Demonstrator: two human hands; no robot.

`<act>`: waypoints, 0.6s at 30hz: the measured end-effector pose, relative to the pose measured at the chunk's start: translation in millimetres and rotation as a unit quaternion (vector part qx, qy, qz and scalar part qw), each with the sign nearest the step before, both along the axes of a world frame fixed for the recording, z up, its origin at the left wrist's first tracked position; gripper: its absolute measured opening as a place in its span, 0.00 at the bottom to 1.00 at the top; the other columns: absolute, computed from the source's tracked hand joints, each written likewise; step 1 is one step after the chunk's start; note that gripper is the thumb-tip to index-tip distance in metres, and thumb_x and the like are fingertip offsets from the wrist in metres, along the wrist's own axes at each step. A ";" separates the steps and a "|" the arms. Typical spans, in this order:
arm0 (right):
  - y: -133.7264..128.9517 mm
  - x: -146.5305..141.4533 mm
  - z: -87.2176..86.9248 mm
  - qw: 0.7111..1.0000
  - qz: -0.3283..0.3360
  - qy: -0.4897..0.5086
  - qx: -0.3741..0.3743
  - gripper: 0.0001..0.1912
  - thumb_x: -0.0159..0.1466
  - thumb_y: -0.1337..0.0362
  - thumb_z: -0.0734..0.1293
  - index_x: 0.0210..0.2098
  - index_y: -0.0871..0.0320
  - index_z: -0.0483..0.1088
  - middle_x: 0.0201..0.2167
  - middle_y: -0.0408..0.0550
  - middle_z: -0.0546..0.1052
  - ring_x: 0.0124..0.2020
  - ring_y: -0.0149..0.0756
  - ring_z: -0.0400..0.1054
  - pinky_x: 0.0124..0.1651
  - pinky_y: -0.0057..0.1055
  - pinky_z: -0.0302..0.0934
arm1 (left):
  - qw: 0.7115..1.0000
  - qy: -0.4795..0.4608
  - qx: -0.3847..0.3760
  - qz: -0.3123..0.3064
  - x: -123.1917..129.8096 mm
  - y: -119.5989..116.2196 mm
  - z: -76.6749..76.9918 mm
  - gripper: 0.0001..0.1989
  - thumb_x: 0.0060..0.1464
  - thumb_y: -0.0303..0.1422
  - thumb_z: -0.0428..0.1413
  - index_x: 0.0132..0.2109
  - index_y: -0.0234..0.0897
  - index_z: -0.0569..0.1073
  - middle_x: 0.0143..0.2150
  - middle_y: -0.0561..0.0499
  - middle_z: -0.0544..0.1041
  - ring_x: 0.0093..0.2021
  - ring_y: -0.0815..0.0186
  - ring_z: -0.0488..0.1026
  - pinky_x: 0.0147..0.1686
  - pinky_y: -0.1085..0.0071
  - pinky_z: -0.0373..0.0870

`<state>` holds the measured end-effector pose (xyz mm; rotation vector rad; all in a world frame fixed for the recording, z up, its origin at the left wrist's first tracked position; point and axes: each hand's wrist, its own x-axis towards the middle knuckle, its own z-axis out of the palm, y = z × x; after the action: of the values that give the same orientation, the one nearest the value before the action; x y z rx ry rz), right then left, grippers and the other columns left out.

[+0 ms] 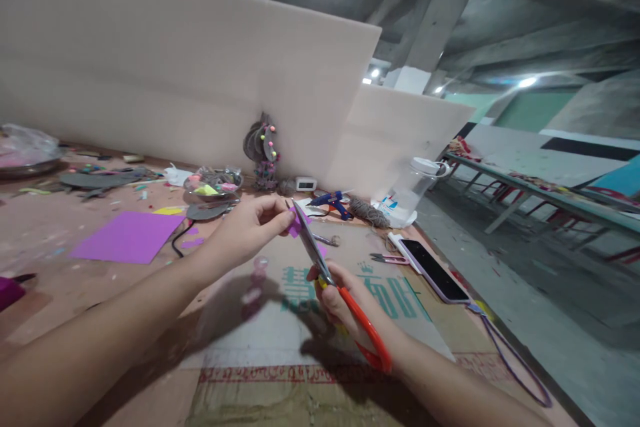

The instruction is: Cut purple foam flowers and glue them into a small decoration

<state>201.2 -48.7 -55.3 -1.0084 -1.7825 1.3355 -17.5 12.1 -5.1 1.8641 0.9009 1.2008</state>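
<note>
My left hand is closed on a small purple piece, pinched between thumb and fingertips. In my right hand are scissors with red-orange handles, their blades pointing up and away toward the purple piece. The blades lie beside or across that piece; exact contact is hard to tell. Below both hands is a pale sheet with green lettering. A larger purple sheet lies flat to the left, with small purple scraps near its right edge.
A phone with a strap and small pink-handled snips lie at right. Further back are a blue glue gun, grey yarn, a clear jug, a small pinned figure and a dish of scraps. Pale boards stand behind.
</note>
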 end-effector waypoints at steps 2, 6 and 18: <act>0.1 0.2 -0.3 1.000 0.002 -0.004 0.002 0.29 0.61 0.38 0.61 0.45 0.58 0.63 0.23 0.38 0.56 0.22 0.28 0.46 0.24 0.27 0.43 | 1.000 0.013 0.002 0.005 -1.0 0.0 1.0 0.13 0.59 0.38 0.53 0.30 0.35 0.70 0.31 0.52 0.75 0.32 0.68 0.71 0.34 0.72 0.65; 1.8 1.4 -2.3 1.000 0.011 -0.006 0.001 0.29 0.61 0.38 0.61 0.45 0.58 0.62 0.23 0.37 0.56 0.22 0.27 0.46 0.24 0.26 0.43 | 0.999 0.034 0.007 0.011 -3.4 -1.6 3.6 0.12 0.59 0.38 0.53 0.31 0.35 0.70 0.30 0.52 0.75 0.32 0.68 0.71 0.33 0.72 0.65; 4.2 3.3 -2.6 0.999 0.015 -0.022 0.026 0.28 0.62 0.39 0.61 0.44 0.59 0.64 0.23 0.38 0.58 0.23 0.28 0.49 0.24 0.26 0.46 | 0.997 0.081 0.004 0.013 -10.4 -3.4 12.9 0.12 0.58 0.38 0.53 0.30 0.36 0.70 0.31 0.51 0.77 0.32 0.67 0.72 0.33 0.71 0.68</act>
<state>204.5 -44.5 -57.9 -0.9947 -1.8617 1.2880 -27.9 8.7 7.8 1.9839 1.0107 1.0817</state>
